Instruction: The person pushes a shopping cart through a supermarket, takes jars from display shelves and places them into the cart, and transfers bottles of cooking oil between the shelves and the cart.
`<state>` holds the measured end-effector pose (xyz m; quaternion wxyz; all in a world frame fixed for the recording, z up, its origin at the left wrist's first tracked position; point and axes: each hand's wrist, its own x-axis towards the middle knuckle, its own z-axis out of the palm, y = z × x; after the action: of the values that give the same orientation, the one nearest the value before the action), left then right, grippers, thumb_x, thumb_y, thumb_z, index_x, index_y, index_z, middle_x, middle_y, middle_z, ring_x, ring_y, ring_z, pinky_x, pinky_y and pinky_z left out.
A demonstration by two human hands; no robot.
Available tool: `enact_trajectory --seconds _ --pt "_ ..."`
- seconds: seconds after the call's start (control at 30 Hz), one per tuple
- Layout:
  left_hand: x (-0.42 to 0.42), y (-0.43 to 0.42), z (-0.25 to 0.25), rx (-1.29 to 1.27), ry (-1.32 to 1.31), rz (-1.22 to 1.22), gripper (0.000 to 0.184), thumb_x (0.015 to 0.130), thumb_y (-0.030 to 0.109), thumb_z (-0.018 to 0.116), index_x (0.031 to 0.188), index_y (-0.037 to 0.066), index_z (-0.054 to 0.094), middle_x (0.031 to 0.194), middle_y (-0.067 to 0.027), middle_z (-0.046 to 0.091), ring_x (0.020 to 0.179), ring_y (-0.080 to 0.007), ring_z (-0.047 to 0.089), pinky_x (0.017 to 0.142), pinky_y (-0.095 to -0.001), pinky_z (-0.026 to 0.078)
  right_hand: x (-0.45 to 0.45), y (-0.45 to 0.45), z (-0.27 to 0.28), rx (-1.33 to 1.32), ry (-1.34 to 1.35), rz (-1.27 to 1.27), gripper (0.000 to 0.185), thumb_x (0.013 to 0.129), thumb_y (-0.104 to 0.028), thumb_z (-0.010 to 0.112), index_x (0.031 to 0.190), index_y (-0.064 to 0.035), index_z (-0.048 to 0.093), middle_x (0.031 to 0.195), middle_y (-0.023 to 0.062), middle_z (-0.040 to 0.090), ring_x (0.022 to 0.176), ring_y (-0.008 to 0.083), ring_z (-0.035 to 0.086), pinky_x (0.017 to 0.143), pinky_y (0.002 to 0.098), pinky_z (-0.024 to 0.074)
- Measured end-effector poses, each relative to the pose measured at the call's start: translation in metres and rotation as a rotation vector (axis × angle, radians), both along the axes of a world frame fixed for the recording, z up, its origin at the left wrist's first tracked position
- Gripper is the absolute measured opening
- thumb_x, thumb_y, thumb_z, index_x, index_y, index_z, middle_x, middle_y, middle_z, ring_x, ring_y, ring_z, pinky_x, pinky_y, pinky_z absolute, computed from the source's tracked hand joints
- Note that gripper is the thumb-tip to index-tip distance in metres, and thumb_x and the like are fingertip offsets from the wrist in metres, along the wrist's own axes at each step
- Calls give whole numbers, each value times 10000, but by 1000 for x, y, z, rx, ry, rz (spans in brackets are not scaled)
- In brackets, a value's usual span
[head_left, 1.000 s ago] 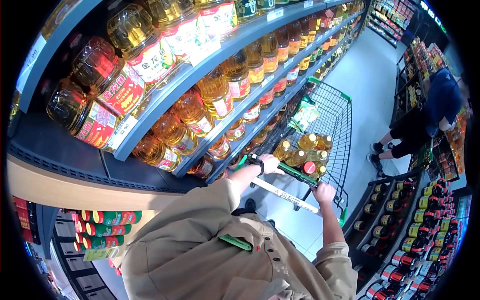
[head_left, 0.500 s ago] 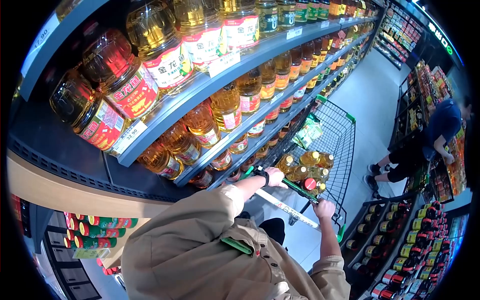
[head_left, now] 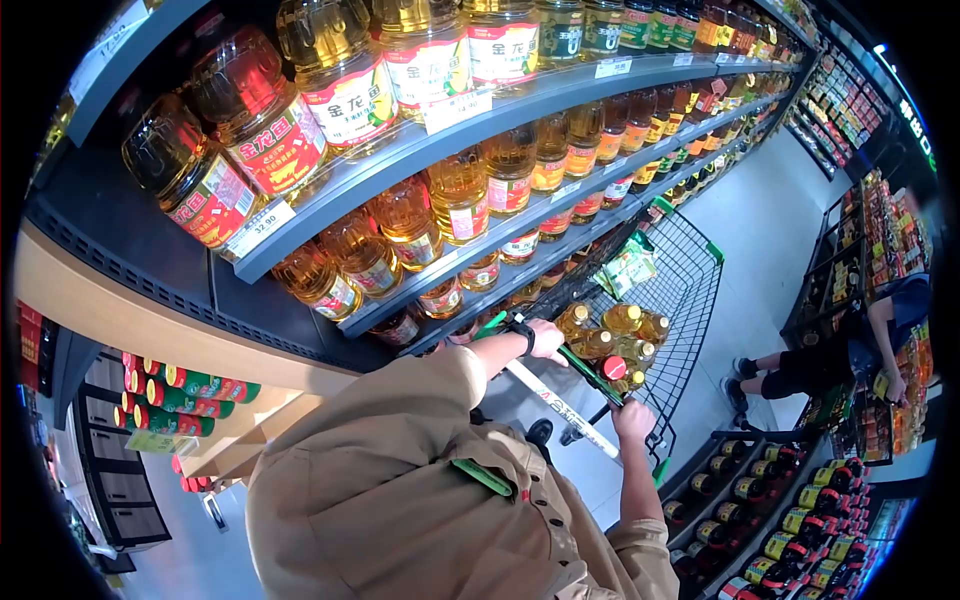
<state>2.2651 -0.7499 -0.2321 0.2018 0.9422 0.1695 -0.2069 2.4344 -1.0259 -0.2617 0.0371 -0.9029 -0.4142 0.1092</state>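
Note:
A wire shopping cart [head_left: 688, 285] stands in front of me, its green-and-black handle [head_left: 588, 373] between me and the basket. My left hand [head_left: 545, 340], with a dark band at the wrist, is closed around the handle's left end. Toward the right end, my right hand [head_left: 632, 421] also grips it. Just beyond the handle, several oil bottles [head_left: 622, 319] stand in the basket, mostly with yellow caps; one has a red cap [head_left: 614, 367]. Farther forward in the cart lie green-and-white packets [head_left: 628, 266].
Shelves of oil bottles [head_left: 345, 100] run close along my left. At right, another person [head_left: 880, 330] stands by a display, holding something small. A rack of dark jars [head_left: 745, 487] is near the cart's right side. The aisle floor [head_left: 770, 215] stretches ahead.
The view has shifted slightly, and the shelves appear a little farther right. Both my hands stay on the cart handle. The other person's arm is now lower, with an item in hand.

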Motion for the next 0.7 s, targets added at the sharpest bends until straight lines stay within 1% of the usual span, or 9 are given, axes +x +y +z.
enact_trajectory --seconds 0.03,0.07,0.17,0.3,0.37,0.43,0.47,0.57,0.7 --pt "2 -1 0 1 5 5 657 772 709 643 863 63 715 878 -175 708 872 -382 677 753 -479 535 0 1 1 24 -18 -2 343 718 -461 789 754 -128 714 687 131 697 658 338 693 624 450 550" --pt "3 -2 1 1 43 -6 689 785 727 613 909 58 722 921 -178 713 908 -373 681 787 -472 539 3 1 3 -23 42 -1 391 769 -515 746 828 -128 741 744 162 709 728 366 701 678 478 557" --pt "7 -5 9 16 89 -11 726 805 745 574 974 56 729 972 -179 717 963 -363 680 834 -467 542 8 0 4 -22 53 0 393 769 -511 747 833 -123 742 752 170 710 728 373 701 684 482 559" --pt "8 -8 3 0 91 -8 710 806 738 583 952 58 724 941 -174 713 939 -368 677 805 -471 538 12 -2 -2 -34 88 4 410 763 -504 761 812 -97 741 774 183 713 750 376 704 699 483 561" --pt "8 -9 -5 -3 68 4 685 804 719 606 919 52 716 899 -168 708 904 -370 672 771 -470 530 11 -1 8 -58 72 -17 469 766 -510 761 804 -43 739 820 194 720 794 370 709 723 471 564" --pt "8 -10 -7 -23 53 1 671 806 710 610 907 55 714 892 -157 710 893 -366 672 762 -469 527 14 -3 0 -78 98 -5 476 771 -514 758 816 -40 741 836 202 722 807 370 713 743 470 566" --pt "6 -8 -24 -18 -29 18 667 757 728 641 854 73 718 815 -151 702 815 -374 673 699 -475 523 16 -5 -9 -55 60 22 456 756 -509 771 789 -57 724 811 190 719 782 369 711 697 474 567" --pt "6 -13 -11 -12 -2 47 665 754 722 650 833 65 712 801 -149 697 815 -370 671 706 -471 518 17 -8 -15 -13 39 44 466 757 -513 770 756 -50 713 792 195 716 760 375 709 681 473 567" --pt "5 -16 -17 47 -39 55 663 744 717 663 822 60 710 791 -148 695 810 -368 669 701 -468 515 15 -7 -8 -12 31 34 468 752 -503 779 749 -39 717 786 200 716 753 375 711 678 472 568"
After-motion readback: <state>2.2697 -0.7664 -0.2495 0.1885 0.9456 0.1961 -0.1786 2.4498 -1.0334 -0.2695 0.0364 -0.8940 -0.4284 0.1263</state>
